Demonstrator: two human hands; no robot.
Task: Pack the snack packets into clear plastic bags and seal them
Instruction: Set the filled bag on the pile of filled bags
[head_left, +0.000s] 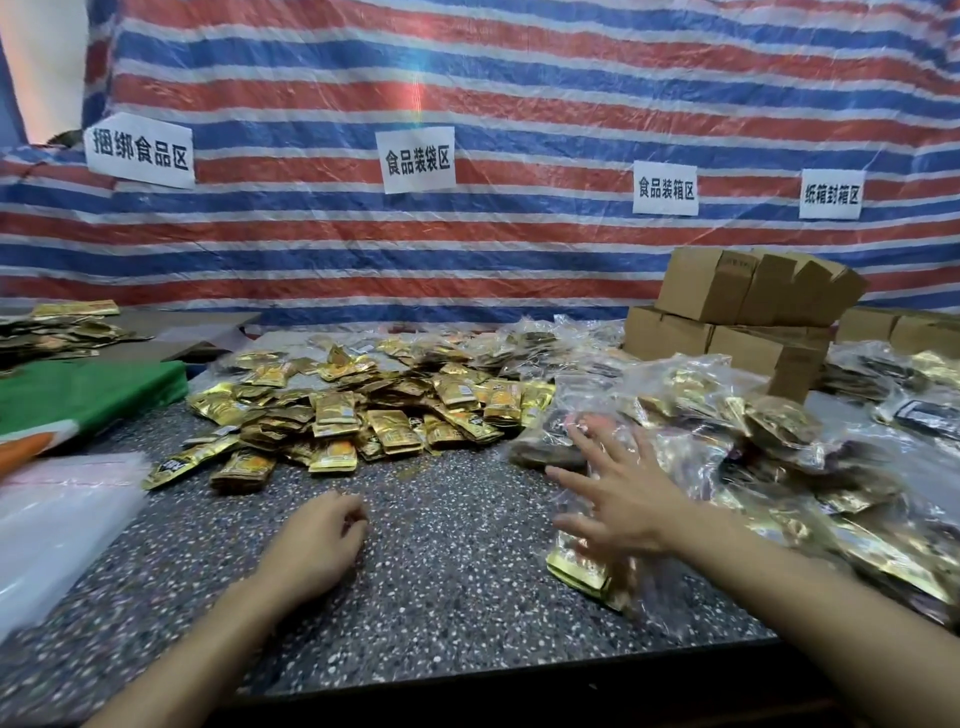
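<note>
A heap of loose gold snack packets (363, 410) lies across the middle of the speckled table (447, 587). My right hand (623, 493) is spread flat with straight fingers on a clear plastic bag filled with gold packets (587, 566) at the near right. More filled clear bags (779, 452) pile up behind and to its right. My left hand (322, 545) rests on the bare table with loosely curled fingers, holding nothing. A stack of empty clear bags (57, 514) lies at the left edge.
Brown cardboard boxes (748, 312) are stacked at the back right. A green folded sheet (83, 389) and another pile of packets (57, 332) sit at the left. A striped tarp with paper signs (418, 160) forms the back wall. The table's front edge runs just below my forearms.
</note>
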